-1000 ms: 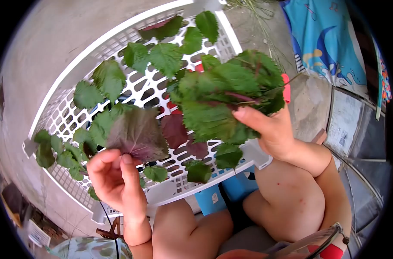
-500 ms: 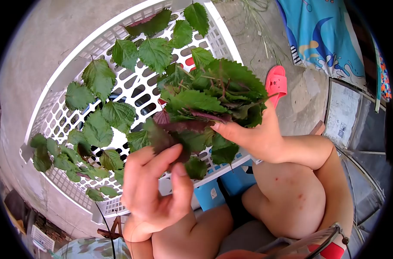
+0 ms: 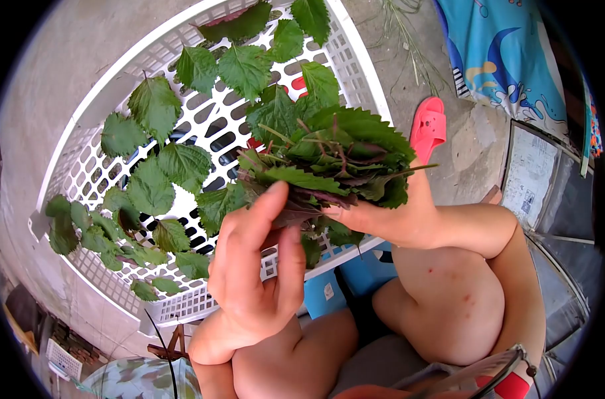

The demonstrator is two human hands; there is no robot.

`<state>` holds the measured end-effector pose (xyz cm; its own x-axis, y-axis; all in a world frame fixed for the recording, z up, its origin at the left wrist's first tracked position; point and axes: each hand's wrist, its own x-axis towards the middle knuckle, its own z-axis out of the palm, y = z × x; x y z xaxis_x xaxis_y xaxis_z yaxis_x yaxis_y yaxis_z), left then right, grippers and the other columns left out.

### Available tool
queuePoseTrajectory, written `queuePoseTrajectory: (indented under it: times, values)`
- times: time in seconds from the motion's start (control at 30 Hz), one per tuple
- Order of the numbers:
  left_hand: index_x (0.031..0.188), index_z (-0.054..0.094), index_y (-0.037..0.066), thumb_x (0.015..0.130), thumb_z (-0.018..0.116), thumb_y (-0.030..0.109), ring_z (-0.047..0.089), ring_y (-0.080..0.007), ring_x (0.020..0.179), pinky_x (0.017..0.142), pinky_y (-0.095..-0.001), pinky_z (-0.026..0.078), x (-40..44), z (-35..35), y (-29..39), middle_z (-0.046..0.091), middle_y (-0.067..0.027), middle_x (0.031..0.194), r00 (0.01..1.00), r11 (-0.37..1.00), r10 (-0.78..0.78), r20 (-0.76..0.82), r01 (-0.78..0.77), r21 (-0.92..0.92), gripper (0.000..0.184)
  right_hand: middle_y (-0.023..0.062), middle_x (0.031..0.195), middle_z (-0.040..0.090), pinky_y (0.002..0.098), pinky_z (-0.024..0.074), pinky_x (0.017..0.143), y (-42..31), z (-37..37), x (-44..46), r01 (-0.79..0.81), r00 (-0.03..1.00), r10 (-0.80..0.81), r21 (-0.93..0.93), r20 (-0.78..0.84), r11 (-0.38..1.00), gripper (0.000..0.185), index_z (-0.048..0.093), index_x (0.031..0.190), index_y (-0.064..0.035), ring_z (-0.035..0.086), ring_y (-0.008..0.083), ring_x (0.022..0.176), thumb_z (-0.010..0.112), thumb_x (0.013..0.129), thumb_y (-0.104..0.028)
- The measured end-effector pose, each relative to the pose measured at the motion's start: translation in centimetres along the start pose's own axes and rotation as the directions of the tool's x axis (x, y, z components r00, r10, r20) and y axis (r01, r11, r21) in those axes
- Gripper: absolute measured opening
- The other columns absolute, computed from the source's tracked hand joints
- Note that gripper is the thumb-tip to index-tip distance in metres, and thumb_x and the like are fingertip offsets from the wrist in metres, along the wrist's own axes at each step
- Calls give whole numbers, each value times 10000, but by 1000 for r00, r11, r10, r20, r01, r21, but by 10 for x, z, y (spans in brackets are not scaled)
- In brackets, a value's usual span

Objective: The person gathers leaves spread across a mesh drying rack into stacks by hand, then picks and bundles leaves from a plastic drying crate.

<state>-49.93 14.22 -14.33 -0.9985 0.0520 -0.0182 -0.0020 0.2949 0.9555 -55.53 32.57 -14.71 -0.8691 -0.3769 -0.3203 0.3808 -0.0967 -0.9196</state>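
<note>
My right hand (image 3: 392,216) holds a thick stack of perilla leaves (image 3: 342,159), green on top and purple underneath, their stems pointing various ways. The thumb presses on the near side; the other fingers are hidden beneath the leaves. At the stack's near left edge, my left hand (image 3: 256,272) has a purple-sided perilla leaf (image 3: 297,211) between forefinger and thumb. Both hands are over the near right side of a white slotted plastic basket (image 3: 183,203). Loose perilla leaves (image 3: 151,187) lie spread across its bottom, some overlapping.
Blue objects (image 3: 325,296) show under the basket, near my knees. A pink slipper (image 3: 428,126) is on the concrete floor beyond my right hand. Patterned blue cloth (image 3: 508,60) hangs at the upper right, above a framed panel (image 3: 531,173).
My left hand has moved up and right, bringing the purple-sided leaf against the stack's edge. My right hand keeps its hold, and the stack has shifted slightly down.
</note>
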Motion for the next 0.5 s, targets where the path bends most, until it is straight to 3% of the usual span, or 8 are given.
queuePoseTrajectory:
  times: [0.13, 0.23, 0.33, 0.43, 0.47, 0.5]
  values:
    - [1378, 322, -71, 785, 630, -147, 627, -154, 790, 657, -229, 537, -2, 3, -2, 587, -160, 1060, 994, 996, 75, -74, -72, 47, 672, 110, 1218, 585, 307, 453, 965, 0, -1, -1, 24, 998, -26, 36, 55, 999, 618, 419, 1313, 43, 557, 147, 1112, 719, 773, 38]
    - [1263, 430, -142, 696, 749, -97, 636, -210, 667, 509, -254, 533, -1, 3, -5, 575, -283, 1199, 982, 986, 140, -126, -126, 113, 653, 108, 1232, 581, 309, 453, 969, 1, -4, 0, 66, 989, -68, 20, 130, 998, 647, 419, 1318, 42, 553, 150, 1119, 747, 760, 24]
    - [1268, 439, -133, 680, 776, -72, 611, -188, 615, 485, -258, 507, 1, 4, -6, 609, -243, 1149, 964, 975, 196, -181, -172, 141, 681, 103, 1237, 578, 306, 462, 958, 0, 0, 0, 45, 989, -64, 145, 131, 988, 662, 422, 1316, 42, 551, 145, 1118, 763, 749, 15]
    - [1274, 439, -132, 679, 773, -77, 586, -163, 588, 469, -252, 479, 0, 1, -3, 625, -212, 1115, 976, 976, 177, -126, -158, 147, 685, 96, 1213, 592, 301, 472, 940, 0, 3, 0, 43, 993, -52, 97, 101, 994, 623, 444, 1299, 37, 558, 137, 1094, 756, 760, 7]
    - [1335, 379, -105, 703, 746, -95, 584, -132, 635, 514, -221, 464, -3, 0, -1, 617, -162, 1056, 990, 982, 116, -84, -102, 158, 730, 96, 1213, 592, 301, 472, 940, -2, 2, 0, 40, 994, -50, 97, 101, 994, 623, 444, 1299, 37, 558, 137, 1094, 756, 760, 7]
    - [1365, 350, -92, 716, 733, -105, 583, -117, 658, 537, -205, 457, -4, 0, -1, 613, -136, 1027, 994, 984, 85, -64, -74, 163, 754, 90, 1196, 601, 298, 475, 929, -4, 2, 1, -52, 996, 47, 61, 79, 997, 593, 455, 1289, 35, 563, 132, 1074, 746, 773, 0]
